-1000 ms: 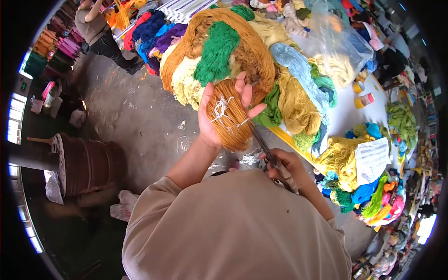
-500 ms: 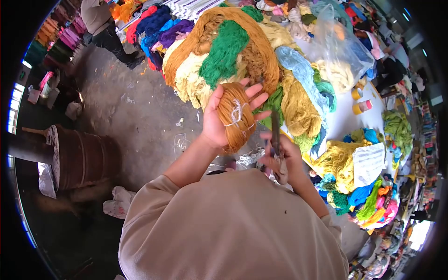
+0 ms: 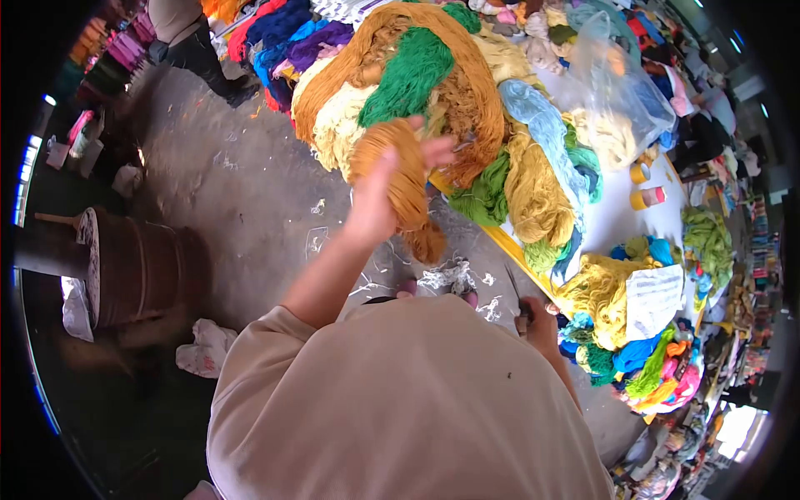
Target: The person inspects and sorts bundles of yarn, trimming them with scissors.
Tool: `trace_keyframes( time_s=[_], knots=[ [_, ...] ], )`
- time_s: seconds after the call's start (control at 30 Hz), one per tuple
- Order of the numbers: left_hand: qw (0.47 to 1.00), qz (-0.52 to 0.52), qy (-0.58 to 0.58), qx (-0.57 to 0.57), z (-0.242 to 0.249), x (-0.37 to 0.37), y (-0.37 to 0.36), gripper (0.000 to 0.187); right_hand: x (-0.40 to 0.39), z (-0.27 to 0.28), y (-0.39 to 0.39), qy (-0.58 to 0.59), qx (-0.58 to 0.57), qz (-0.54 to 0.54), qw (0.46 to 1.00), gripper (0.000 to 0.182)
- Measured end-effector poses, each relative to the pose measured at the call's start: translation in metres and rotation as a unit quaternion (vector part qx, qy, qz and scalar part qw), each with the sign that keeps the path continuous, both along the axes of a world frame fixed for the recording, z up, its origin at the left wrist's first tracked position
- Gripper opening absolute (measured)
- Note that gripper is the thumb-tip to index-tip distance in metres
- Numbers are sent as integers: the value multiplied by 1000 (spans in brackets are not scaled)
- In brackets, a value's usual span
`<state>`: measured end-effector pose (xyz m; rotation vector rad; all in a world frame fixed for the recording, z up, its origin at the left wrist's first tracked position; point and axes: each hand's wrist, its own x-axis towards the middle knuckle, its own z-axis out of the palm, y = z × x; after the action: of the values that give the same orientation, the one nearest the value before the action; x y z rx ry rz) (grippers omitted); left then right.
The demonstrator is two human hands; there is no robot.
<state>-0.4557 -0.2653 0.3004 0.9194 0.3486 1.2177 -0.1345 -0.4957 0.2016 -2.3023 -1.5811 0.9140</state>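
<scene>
My left hand (image 3: 373, 204) is closed around a golden-brown yarn skein (image 3: 407, 196), its thumb across the near side and its fingers reaching out past the far side. A loose end of the skein hangs below the palm. Low at the right, beside my body, my right hand (image 3: 544, 323) grips a knife (image 3: 513, 286), its thin dark blade pointing up and away. Just beyond the left hand lies a heap of yarn with a green hank (image 3: 408, 75), a brown hank (image 3: 475, 92) and a cream hank (image 3: 337, 129).
A white table (image 3: 612, 221) with a yellow edge carries olive and light-blue hanks, a clear plastic bag (image 3: 617, 79) and cones. Mixed bright yarn (image 3: 654, 367) bulges at the right. A rusty drum (image 3: 142, 267) stands left; white scraps (image 3: 450, 279) litter the floor. A person (image 3: 196, 46) stands back left.
My left hand has turned the skein over and shifted slightly left; the white tie no longer shows. My right hand has dropped down and right with the knife, away from the skein.
</scene>
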Motion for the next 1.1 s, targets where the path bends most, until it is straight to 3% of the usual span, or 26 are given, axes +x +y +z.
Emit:
trace_keyframes(
  time_s=[0.03,0.07,0.1,0.13,0.17,0.2,0.23,0.27,0.3,0.37,0.47,0.5,0.53,0.57,0.63,0.67,0.7,0.77,0.8,0.83,0.87,0.93,1.0,1.07,1.1],
  knots=[
    [992,14,83,97,3,9,-10,59,6,-5,-2,-22,-25,-1,999,50],
    [967,29,164,194,6,17,-16,61,12,-11,0,38,34,1,999,57],
    [909,-6,269,319,3,20,-13,63,3,0,10,97,91,3,991,65],
    [837,14,365,408,13,27,-19,65,-15,22,23,253,146,-13,956,88],
    [746,34,451,490,25,37,-23,66,-33,37,46,306,251,69,916,100],
    [692,44,479,538,28,46,-23,81,-51,62,70,341,316,135,875,106],
    [688,58,475,545,31,54,-26,83,-73,80,89,391,377,168,823,112],
    [684,74,472,551,34,59,-28,86,-101,102,98,518,339,92,780,118],
    [683,76,479,547,39,60,-26,87,-123,114,112,700,279,-98,650,117],
    [697,63,462,545,53,39,-9,88,-109,121,115,572,268,39,774,110],
    [579,98,587,557,30,9,17,84,-90,140,110,621,279,35,732,105],
    [507,126,661,538,7,-1,27,89,-79,139,108,628,258,42,733,104],
    [721,104,498,470,-18,-6,33,94,-68,134,106,634,239,49,733,102],
    [878,75,296,368,-33,-8,38,100,-59,126,106,527,254,79,807,95],
    [980,-33,26,195,-11,-1,22,121,-61,112,110,366,289,153,871,80],
    [985,-80,-128,88,-2,14,9,127,-69,118,107,375,175,83,907,75],
    [959,-136,-247,-39,10,19,1,126,-78,109,112,386,241,99,885,58],
    [918,-167,-332,-140,17,26,-3,116,-79,127,113,399,105,49,910,39],
    [891,-189,-379,-163,15,28,-3,107,-87,131,109,473,87,43,876,33],
    [891,-190,-377,-164,14,29,-3,107,-87,131,111,543,-60,-88,833,31],
    [871,-208,-405,-185,14,29,-2,106,-93,139,110,556,-85,-81,823,29],
    [848,-225,-433,-205,12,30,0,105,-97,141,107,487,-103,2,867,28],
    [838,-242,-451,-190,8,28,2,104,-101,143,107,518,-130,-27,845,25],
    [847,-235,-441,-184,8,25,2,103,-104,141,105,384,-27,114,916,28],
    [855,-230,-430,-180,8,24,2,102,-105,140,105,384,-27,115,916,28]
  ],
)
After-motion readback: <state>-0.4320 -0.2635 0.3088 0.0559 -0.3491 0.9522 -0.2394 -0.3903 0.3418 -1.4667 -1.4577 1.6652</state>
